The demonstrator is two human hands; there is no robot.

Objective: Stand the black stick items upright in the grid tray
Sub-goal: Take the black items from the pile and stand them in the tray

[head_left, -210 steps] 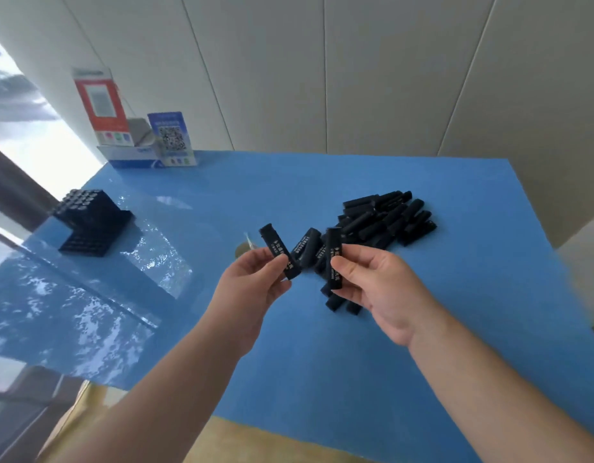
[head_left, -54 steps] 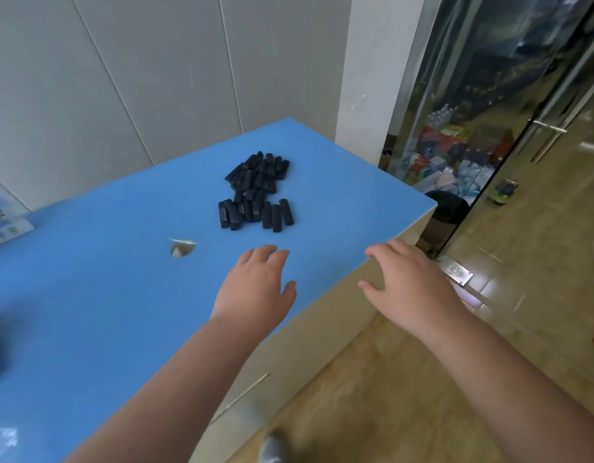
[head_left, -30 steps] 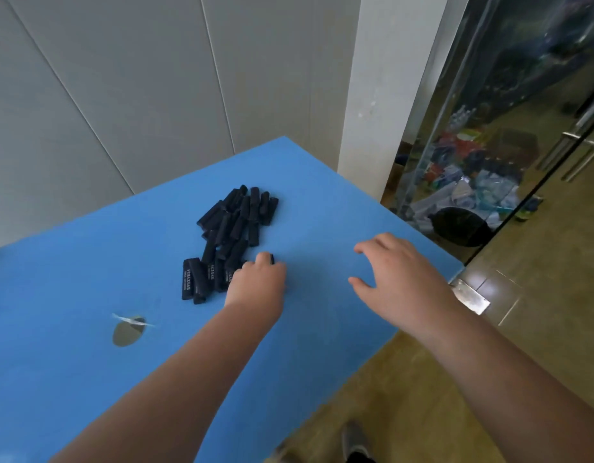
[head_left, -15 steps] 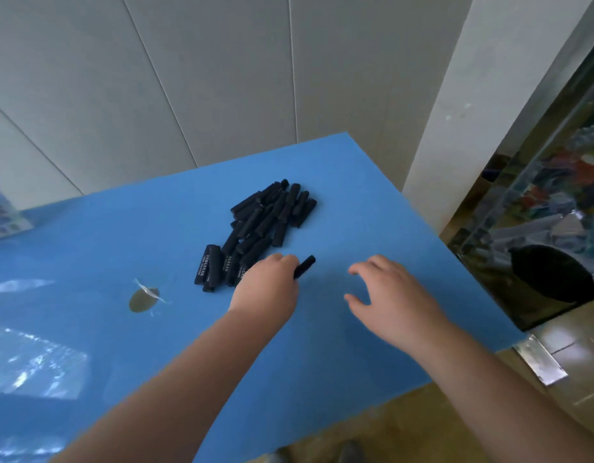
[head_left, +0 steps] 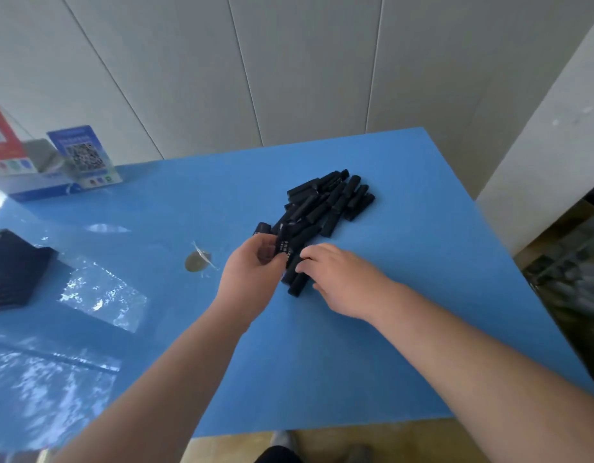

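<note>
Pile of sticks [head_left: 325, 205] mid-table [head_left: 422, 295], grid tray [head_left: 11, 269] far left, both hands at the pile's near end
</note>
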